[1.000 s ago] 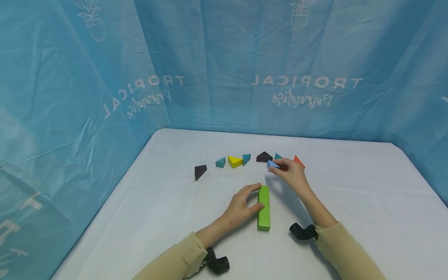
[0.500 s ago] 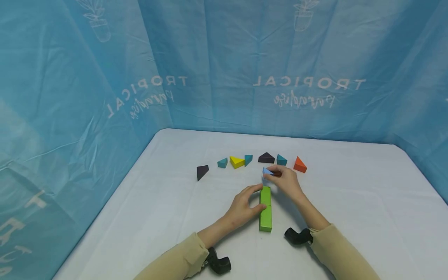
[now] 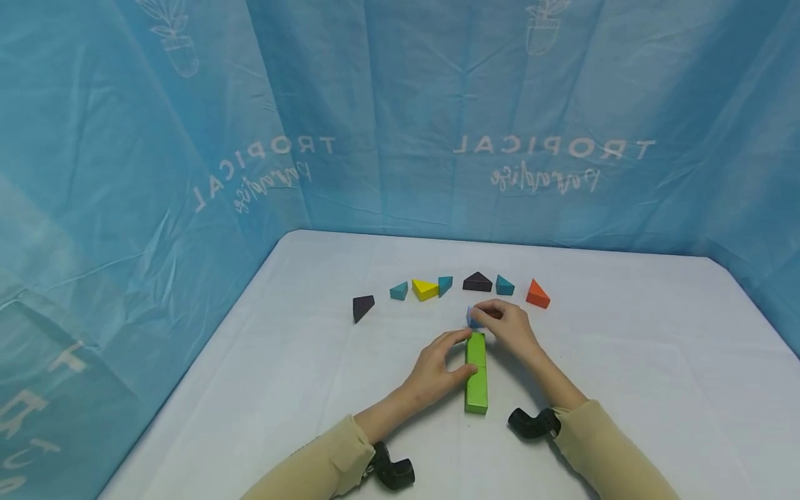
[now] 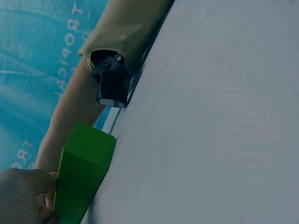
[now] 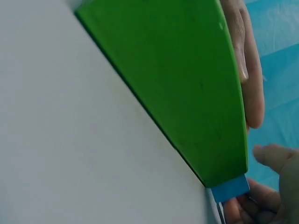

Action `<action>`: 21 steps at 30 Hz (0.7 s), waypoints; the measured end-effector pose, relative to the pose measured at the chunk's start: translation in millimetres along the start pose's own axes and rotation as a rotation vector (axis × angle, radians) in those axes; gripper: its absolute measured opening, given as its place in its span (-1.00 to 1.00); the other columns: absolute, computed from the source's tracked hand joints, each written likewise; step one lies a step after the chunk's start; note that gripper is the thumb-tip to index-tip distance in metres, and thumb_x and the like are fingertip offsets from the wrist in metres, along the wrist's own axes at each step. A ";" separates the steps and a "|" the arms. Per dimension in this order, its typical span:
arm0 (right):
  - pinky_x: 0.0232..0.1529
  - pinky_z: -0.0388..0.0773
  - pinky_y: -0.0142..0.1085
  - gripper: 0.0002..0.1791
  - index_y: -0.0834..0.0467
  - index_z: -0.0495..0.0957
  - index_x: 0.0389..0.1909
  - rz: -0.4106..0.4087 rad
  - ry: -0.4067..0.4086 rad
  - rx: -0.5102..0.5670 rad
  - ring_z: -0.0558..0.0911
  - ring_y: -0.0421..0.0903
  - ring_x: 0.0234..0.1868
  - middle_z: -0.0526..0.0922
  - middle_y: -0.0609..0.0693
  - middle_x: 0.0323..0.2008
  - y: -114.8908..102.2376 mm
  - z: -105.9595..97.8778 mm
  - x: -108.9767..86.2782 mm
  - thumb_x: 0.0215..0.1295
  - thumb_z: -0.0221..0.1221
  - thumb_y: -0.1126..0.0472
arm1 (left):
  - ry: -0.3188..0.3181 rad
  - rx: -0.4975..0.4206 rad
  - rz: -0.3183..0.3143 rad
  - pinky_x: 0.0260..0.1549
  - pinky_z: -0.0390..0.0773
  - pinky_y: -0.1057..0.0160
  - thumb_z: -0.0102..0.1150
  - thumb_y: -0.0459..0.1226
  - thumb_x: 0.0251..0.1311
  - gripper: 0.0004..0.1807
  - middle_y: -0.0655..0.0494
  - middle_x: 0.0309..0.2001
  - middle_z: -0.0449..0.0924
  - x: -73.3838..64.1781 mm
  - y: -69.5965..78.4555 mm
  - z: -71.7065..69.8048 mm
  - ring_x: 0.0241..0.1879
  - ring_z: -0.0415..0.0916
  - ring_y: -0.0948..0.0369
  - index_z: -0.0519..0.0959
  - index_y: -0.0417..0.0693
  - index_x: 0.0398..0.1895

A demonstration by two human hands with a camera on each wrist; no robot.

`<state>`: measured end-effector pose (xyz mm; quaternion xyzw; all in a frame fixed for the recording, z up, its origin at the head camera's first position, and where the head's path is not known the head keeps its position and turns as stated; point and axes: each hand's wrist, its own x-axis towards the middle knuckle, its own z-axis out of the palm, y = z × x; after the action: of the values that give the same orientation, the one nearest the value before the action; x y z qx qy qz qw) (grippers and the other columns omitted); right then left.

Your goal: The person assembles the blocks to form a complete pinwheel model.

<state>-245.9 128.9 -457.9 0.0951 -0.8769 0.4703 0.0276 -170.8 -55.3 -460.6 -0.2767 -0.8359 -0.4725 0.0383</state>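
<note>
Two green blocks lie end to end in a line on the white table, the near block (image 3: 476,394) in front of the far block (image 3: 476,347). Along their left side rests my left hand (image 3: 431,370), its thumb by the joint and its fingertips at the far end. My right hand (image 3: 509,328) pinches a small blue triangular block (image 3: 472,319) just beyond the far green end. In the right wrist view the blue block (image 5: 230,188) sits right at the end of the green, partly covered by fingers. The left wrist view shows a green block (image 4: 84,172) beside the left hand (image 4: 21,193).
Behind the hands runs a loose row of blocks: a dark one (image 3: 362,307), teal (image 3: 398,291), yellow (image 3: 425,289), another teal (image 3: 445,285), dark (image 3: 478,282), a third teal (image 3: 505,285) and orange-red (image 3: 537,295). A blue printed curtain (image 3: 400,139) hangs around the table (image 3: 625,361).
My right hand has brought the blue triangular block left and nearer, down to the far end of the green blocks. The left hand has stayed in place beside them.
</note>
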 end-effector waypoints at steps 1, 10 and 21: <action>-0.13 0.56 -0.16 -0.62 0.17 0.62 -0.07 0.006 -0.002 0.022 0.59 -0.05 -0.15 0.66 0.04 -0.18 0.7 -0.9 1.8 0.25 0.21 -0.02 | -0.001 -0.001 -0.006 0.23 0.28 0.21 0.25 -0.24 0.19 -0.40 0.04 0.23 0.38 -0.1 0.1 -0.1 0.24 0.30 0.18 0.33 -0.17 0.28; 0.09 0.45 -0.08 -0.70 0.22 0.61 -0.01 0.008 -0.142 0.216 0.51 -0.01 0.07 0.62 0.08 0.00 10.2 -7.6 14.7 0.30 0.18 0.18 | -0.018 -0.005 -0.018 0.24 0.27 0.22 0.25 -0.24 0.19 -0.39 0.07 0.24 0.37 -1.1 0.2 2.1 0.25 0.28 0.21 0.33 -0.17 0.29; 0.06 0.44 -0.14 -0.72 0.24 0.60 -0.01 -0.035 -0.185 0.203 0.49 0.00 0.07 0.60 0.11 0.01 7.6 -6.1 17.7 0.35 0.10 0.22 | -0.008 0.001 -0.016 0.23 0.27 0.23 0.26 -0.26 0.17 -0.39 0.04 0.23 0.38 0.7 -0.4 0.0 0.24 0.29 0.20 0.33 -0.17 0.29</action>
<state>-264.9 135.6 -458.3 0.1556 -0.8219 0.5453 -0.0548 -171.5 -55.2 -460.7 -0.2717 -0.8385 -0.4712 0.0314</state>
